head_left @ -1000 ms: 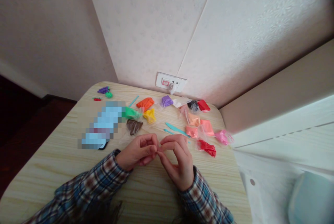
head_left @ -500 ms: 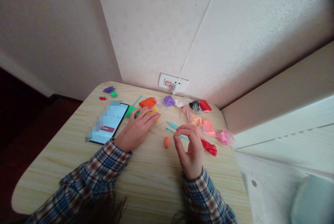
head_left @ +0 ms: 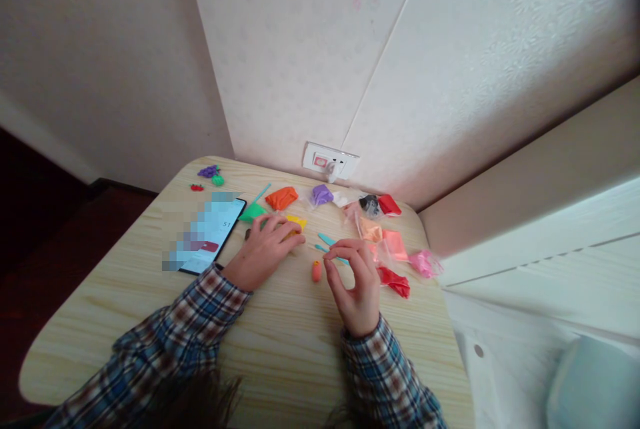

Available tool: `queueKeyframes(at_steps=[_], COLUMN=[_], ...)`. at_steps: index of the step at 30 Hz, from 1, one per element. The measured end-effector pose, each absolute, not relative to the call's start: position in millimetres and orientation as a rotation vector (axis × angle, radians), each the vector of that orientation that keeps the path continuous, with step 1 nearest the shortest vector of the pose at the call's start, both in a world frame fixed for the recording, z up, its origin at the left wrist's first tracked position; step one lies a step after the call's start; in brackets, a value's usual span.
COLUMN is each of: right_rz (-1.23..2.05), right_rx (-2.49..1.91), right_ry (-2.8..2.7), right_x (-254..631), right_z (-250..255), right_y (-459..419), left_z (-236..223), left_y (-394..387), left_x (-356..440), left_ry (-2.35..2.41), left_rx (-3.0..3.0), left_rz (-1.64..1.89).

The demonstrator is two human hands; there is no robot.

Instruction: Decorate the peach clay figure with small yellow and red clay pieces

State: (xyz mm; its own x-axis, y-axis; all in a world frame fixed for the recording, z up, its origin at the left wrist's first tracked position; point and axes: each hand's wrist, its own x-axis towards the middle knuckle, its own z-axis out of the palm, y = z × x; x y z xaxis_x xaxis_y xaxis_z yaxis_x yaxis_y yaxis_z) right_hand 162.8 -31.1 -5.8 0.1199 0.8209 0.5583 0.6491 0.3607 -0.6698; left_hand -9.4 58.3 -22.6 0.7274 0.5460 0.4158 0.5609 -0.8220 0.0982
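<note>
My left hand rests on the packets at mid-table, fingers bent and thumb closing around a yellow clay packet. A brown packet peeks out under its knuckles. My right hand is raised just above the table with fingertips pinched together; whatever they hold is too small to make out. A small orange clay piece lies on the wooden table between my hands, untouched. Two teal modelling tools lie just beyond my right fingertips.
A phone lies left of my left hand. Green, orange, purple, red and pink clay packets are scattered toward the wall. Small clay figures sit at the far left corner. A wall socket is behind.
My hands separated. The orange piece they worked together now lies on the table. My left hand reached to the packets and bent its fingers round the yellow one; my right stays pinched.
</note>
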Motion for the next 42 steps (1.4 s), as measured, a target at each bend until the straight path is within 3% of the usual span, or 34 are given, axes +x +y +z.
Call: queueKeyframes(at_steps=[12, 28, 42], right_rz=[0.139, -0.047, -0.008], right_rx=[-1.364, -1.378, -1.343], right_ry=[-1.681, -1.828, -1.848], right_x=[160.9, 162.3, 162.7], right_z=[-4.5, -7.7, -7.6], right_y=[-30.0, -30.6, -31.1], left_z=[-2.2, -8.9, -20.8], left_y=[41.7, 27.5, 26.7], left_x=[-7.4, 3.7, 4.8], left_ry=[-0.945, -0.908, -0.974], left_rx=[-3.161, -3.354, -3.294], left_rz=[-1.287, -1.180, -1.199])
